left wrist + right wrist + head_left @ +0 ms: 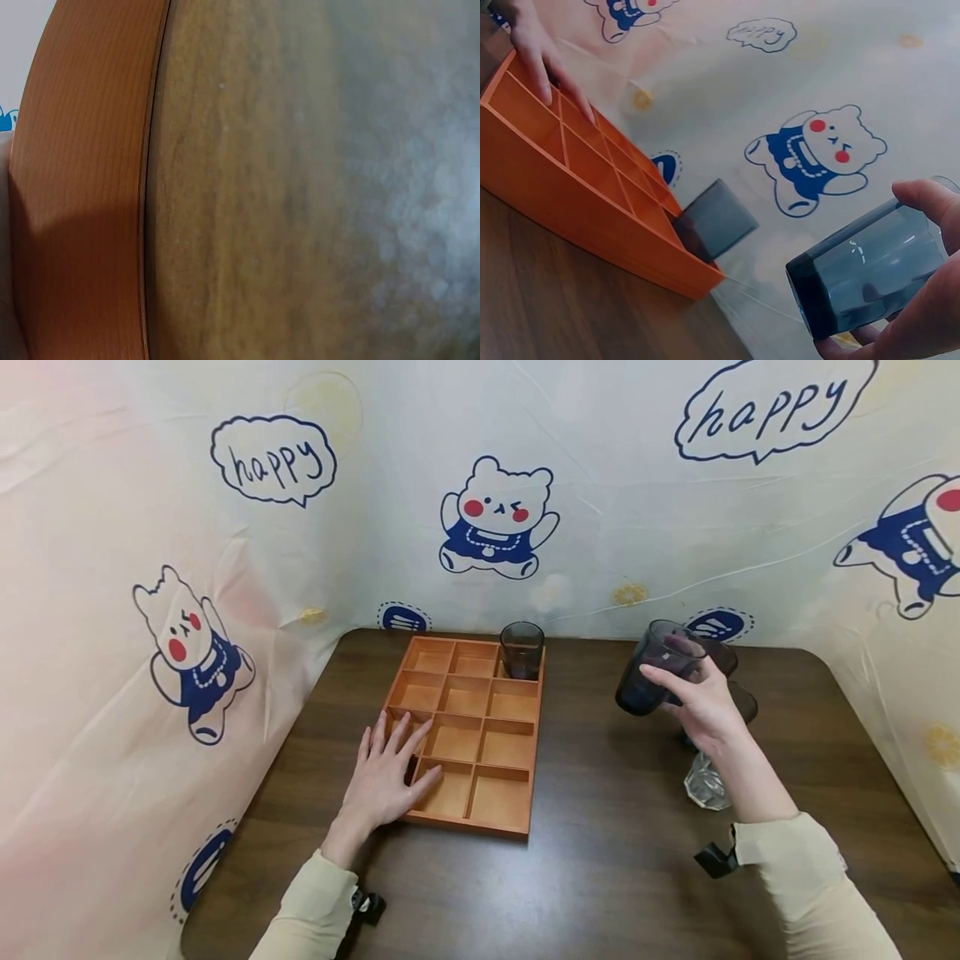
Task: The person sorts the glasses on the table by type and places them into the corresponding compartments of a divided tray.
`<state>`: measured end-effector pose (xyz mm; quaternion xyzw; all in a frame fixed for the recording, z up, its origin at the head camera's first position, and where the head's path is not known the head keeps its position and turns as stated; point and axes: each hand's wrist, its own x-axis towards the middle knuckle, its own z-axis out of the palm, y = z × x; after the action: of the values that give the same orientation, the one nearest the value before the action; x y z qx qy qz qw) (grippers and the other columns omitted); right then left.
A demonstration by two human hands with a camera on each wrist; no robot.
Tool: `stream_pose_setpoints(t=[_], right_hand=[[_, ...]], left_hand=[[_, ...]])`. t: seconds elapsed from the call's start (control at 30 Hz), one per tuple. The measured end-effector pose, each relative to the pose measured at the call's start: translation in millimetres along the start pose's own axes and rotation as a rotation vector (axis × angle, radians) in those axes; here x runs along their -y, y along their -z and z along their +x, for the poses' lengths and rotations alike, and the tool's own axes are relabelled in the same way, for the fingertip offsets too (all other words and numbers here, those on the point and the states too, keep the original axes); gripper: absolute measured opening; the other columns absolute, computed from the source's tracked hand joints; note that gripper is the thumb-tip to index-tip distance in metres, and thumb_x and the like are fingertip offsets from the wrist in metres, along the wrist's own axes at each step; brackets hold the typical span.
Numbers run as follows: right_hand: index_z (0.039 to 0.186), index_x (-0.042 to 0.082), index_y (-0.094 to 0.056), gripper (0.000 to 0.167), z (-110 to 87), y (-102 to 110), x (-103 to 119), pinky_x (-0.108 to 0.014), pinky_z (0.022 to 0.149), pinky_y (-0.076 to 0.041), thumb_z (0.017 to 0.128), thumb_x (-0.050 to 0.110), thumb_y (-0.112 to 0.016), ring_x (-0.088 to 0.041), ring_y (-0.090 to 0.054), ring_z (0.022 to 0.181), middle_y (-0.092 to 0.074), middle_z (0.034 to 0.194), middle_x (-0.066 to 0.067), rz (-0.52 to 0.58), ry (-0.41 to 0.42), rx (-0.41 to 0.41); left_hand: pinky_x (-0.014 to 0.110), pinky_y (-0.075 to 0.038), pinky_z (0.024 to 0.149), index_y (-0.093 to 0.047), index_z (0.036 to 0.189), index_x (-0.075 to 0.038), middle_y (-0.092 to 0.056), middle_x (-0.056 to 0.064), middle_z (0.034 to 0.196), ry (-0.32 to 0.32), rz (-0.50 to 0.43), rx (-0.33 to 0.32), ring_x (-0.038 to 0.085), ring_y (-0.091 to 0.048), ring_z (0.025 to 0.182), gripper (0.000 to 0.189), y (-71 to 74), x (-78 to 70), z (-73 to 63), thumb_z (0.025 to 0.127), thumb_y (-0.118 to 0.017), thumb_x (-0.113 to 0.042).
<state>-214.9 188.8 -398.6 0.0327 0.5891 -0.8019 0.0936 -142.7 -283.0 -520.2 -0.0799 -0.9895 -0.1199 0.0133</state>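
Observation:
My right hand (705,702) grips a dark tinted glass (651,672), tilted and raised over the right part of the table. In the right wrist view the same glass (866,262) shows its thick dark base, with thumb and fingers around its sides. My left hand (386,777) rests with spread fingers on the left edge of a wooden divided tray (532,777). Another dark tinted glass (522,652) stands in the tray's far right compartment. In the left wrist view only the tray's side wall (86,172) and bare tabletop appear.
Right of the tray, partly behind my right hand and forearm, stand more dark glasses (742,702) and a clear faceted glass (707,783). The brown wooden table (600,860) meets a printed cloth (600,527) at its back and left.

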Motion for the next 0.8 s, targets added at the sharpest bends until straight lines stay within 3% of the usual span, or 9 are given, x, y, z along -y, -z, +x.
stream_pose_setpoints(t=[0.1,0.2,0.33,0.53,0.8], right_hand=[[0.151,0.034,-0.052,0.061,2.5,-4,-4,-0.053,0.120,-0.038,0.101,0.006,-0.075,-0.001,-0.067,0.116,-0.070,0.123,0.017,-0.019,-0.005,0.000],[0.144,0.036,-0.055,0.057,5.2,-9,-9,-0.048,0.112,-0.040,0.101,0.005,-0.075,0.000,-0.070,0.111,-0.074,0.116,0.018,-0.041,-0.005,-0.001],[0.138,0.038,-0.058,0.053,8.6,-17,-15,-0.048,0.113,-0.038,0.100,0.004,-0.075,0.000,-0.071,0.108,-0.075,0.111,0.020,-0.064,-0.003,-0.006],[0.133,0.038,-0.062,0.050,15.2,-31,-26,-0.040,0.102,-0.047,0.099,0.004,-0.075,0.000,-0.071,0.104,-0.074,0.110,0.020,-0.093,-0.002,-0.011],[0.137,0.034,-0.061,0.051,23.3,-47,-37,-0.031,0.093,-0.056,0.099,0.005,-0.076,-0.002,-0.069,0.106,-0.072,0.114,0.017,-0.117,-0.008,0.013]], left_hand=[[0.073,-0.008,0.137,-0.034,0.174,-0.034,-0.026,0.015,0.184,-0.005,-0.004,-0.007,0.049,-0.003,0.173,0.084,-0.4,-1.6,-0.1,0.102,-0.061,-0.067],[0.074,-0.009,0.136,-0.035,0.173,-0.033,-0.027,0.016,0.183,-0.013,-0.006,-0.022,0.050,-0.004,0.172,0.084,-0.6,-2.7,-0.4,0.102,-0.062,-0.066],[0.074,-0.010,0.136,-0.037,0.173,-0.032,-0.029,0.016,0.183,-0.015,-0.008,-0.035,0.050,-0.006,0.172,0.083,0.1,-2.6,-0.7,0.101,-0.064,-0.065],[0.073,-0.010,0.137,-0.036,0.173,-0.033,-0.028,0.015,0.183,-0.010,0.000,-0.033,0.050,-0.005,0.172,0.084,1.9,-1.4,-0.8,0.101,-0.065,-0.065],[0.072,-0.007,0.137,-0.032,0.174,-0.035,-0.025,0.014,0.184,-0.005,0.000,-0.012,0.049,-0.003,0.173,0.084,0.3,-0.3,-1.2,0.102,-0.061,-0.068]])
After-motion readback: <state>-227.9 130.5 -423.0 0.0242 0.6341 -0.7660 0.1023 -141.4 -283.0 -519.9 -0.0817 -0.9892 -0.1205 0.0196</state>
